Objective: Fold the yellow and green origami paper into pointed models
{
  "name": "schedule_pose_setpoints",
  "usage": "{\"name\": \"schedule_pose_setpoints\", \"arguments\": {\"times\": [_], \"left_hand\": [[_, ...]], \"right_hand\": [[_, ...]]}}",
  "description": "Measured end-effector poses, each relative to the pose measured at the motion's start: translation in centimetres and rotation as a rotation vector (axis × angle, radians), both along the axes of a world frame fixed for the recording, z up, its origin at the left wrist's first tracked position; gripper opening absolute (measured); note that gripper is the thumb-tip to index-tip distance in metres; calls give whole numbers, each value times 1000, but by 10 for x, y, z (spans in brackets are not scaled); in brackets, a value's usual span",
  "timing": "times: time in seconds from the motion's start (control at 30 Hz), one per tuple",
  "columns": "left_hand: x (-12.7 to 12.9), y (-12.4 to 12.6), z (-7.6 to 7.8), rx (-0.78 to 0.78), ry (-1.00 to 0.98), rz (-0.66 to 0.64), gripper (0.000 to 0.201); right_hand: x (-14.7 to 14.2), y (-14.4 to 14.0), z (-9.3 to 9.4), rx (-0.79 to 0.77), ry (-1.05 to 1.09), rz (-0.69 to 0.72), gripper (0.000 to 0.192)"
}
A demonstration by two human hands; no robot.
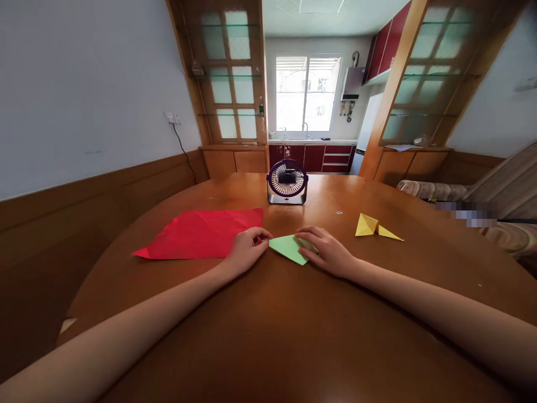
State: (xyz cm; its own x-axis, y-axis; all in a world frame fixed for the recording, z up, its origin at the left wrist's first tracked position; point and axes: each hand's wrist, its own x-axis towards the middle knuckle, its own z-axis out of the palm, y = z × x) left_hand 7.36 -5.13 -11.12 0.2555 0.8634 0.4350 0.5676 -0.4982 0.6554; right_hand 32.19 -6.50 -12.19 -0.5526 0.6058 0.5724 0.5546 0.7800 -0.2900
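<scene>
A folded piece of light green paper [287, 247] lies on the wooden table between my two hands. My left hand [248, 246] has its thumb and fingers pinched together at the paper's left point. Over the right part of the paper rests my right hand [325, 249], its fingers apart and hiding that corner. A large creased sheet of red paper [201, 232] lies just left of my left hand, partly behind it. Off to the right sits a folded yellow paper piece [367, 225] with a pointed tail, touched by neither hand.
A small purple desk fan [287, 182] stands on the round table [285, 336], beyond the green paper. Wooden shelves flank the opening to a kitchen at the back. A striped cushioned seat [436, 190] is at the right. A black cord hangs from the left wall socket [172, 118].
</scene>
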Motion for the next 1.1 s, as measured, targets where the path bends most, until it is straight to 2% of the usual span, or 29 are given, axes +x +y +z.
{"name": "schedule_pose_setpoints", "arguments": {"times": [0.17,0.27,0.43,0.5,0.77,0.97,1.1], "left_hand": [[-3,2,-4,213,298,36,19],[0,-1,-7,264,331,-30,24],[7,-13,-10,128,375,-348,51],[8,-16,-11,53,436,-412,63],[6,-17,-10,17,571,-462,81],[11,-23,3,-33,732,-432,88],[13,-26,5,-58,775,-403,90]], "right_hand": [[-2,1,-3,-86,-59,63,25],[-2,2,-3,-103,-44,50,25],[-1,2,-3,-111,-134,45,35],[0,3,-4,-135,-182,58,41],[6,3,-9,-266,-329,107,61],[4,-5,8,-391,-530,66,79],[3,-11,17,-412,-574,76,85]]}}
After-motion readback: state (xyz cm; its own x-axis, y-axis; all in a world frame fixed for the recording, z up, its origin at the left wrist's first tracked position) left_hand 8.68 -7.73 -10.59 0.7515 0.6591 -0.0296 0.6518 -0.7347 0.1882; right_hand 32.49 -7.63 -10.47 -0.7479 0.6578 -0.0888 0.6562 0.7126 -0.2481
